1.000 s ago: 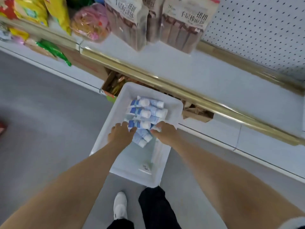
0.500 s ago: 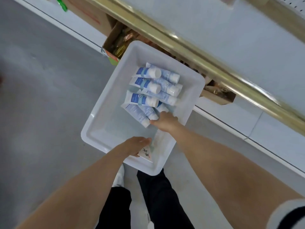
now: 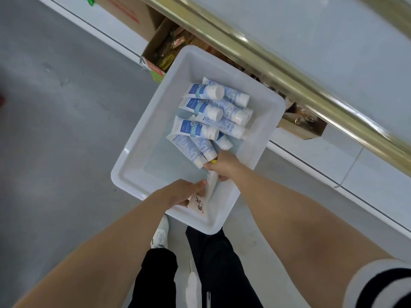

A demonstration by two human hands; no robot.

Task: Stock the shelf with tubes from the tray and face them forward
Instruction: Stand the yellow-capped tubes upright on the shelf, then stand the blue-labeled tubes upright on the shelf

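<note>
A white tray (image 3: 142,156) sits on the floor below the shelf (image 3: 322,36). Several blue-and-white tubes (image 3: 206,112) lie piled in its far half, caps pointing right. At the near end my right hand (image 3: 224,165) grips the top of a long white tube (image 3: 211,185) with a yellow tip. My left hand (image 3: 182,192) holds a cream tube end printed with red characters (image 3: 198,206), and its fingertips touch the white tube. Whether these are one tube or two I cannot tell.
A gold rail (image 3: 278,70) edges the white shelf. Open cardboard boxes (image 3: 162,52) of wrapped goods stand under it, behind the tray. My black trouser legs (image 3: 213,263) and a white shoe (image 3: 161,234) are just near the tray. Grey floor (image 3: 55,130) lies left.
My left hand drew back from the blue tube pile to the tray's near end and took the cream tube end. My right hand closed on the white tube. My view tilted downward.
</note>
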